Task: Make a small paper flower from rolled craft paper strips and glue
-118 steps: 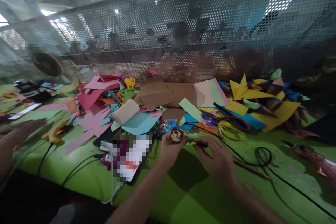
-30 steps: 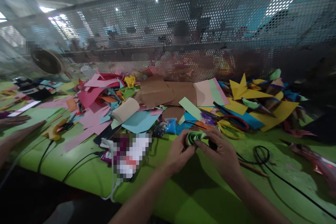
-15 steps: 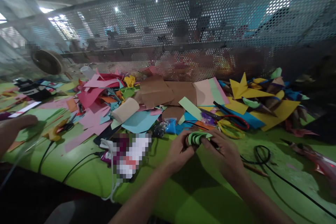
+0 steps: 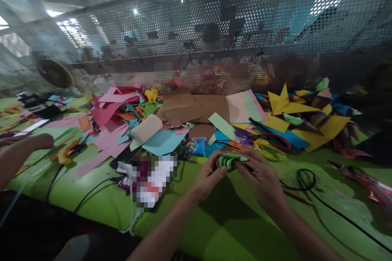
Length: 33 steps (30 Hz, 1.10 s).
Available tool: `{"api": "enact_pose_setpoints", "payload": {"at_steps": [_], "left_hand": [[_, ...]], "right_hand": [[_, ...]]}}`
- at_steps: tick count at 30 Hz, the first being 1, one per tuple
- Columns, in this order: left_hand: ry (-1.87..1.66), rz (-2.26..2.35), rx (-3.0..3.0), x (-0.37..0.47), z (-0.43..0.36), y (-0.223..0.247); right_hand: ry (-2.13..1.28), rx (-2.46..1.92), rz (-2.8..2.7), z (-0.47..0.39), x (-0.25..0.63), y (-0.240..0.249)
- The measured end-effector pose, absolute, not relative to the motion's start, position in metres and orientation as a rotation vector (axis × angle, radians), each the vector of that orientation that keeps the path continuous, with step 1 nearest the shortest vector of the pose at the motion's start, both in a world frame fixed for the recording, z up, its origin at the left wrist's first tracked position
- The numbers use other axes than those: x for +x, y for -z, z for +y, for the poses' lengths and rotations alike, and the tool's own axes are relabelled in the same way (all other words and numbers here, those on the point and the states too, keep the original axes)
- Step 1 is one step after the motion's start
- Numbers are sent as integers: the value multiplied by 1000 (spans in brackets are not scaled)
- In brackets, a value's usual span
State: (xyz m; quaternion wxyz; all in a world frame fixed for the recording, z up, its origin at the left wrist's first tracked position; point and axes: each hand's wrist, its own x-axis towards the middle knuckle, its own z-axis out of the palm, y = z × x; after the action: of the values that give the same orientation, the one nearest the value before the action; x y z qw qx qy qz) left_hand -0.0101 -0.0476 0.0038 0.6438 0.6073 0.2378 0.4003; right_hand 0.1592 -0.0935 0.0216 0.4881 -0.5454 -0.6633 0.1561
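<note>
Green paper (image 4: 231,160), curved into thin, close-set layers, sits between the two hands, held above the table. Its left part rests in the curl of the left hand (image 4: 211,173), whose thumb and fingers pinch it; its right end is pinched between the thumb and fingers of the right hand (image 4: 260,171). The layers arc like nested ribbons, with dark gaps between them; what lies beneath is hidden by the fingers.

Below both hands stretches the smooth green tabletop (image 4: 171,228), dulled by their shadow. Just beyond the left hand lies a shiny clear packet with blue contents (image 4: 199,147). Farther off, to that hand's left, are a soft-looking beige roll (image 4: 147,129) and a flat light-blue sheet (image 4: 165,142).

Beyond the right hand lie scissors (image 4: 277,140) with red and black loop handles. To its right, a slim black cord (image 4: 303,188) makes a loop, near a thin brown stick (image 4: 298,197); farther right is a reddish tool (image 4: 367,183) with a pointed tip. Well past both hands are creased brown sheets (image 4: 196,108) and a pointed, folded yellow paper shape (image 4: 284,104).
</note>
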Motion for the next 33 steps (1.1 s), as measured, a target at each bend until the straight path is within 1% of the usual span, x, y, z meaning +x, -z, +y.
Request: {"api": "enact_pose_setpoints", "payload": {"at_steps": [23,33], "left_hand": [[-871,569,1357,-9,-47,1],[-834,714,1278,-10,-47,3]], "right_hand": [[-500,-1314,-1560,-91,159,-19],[-523,-1311,-1587,-91,158,-22]]}}
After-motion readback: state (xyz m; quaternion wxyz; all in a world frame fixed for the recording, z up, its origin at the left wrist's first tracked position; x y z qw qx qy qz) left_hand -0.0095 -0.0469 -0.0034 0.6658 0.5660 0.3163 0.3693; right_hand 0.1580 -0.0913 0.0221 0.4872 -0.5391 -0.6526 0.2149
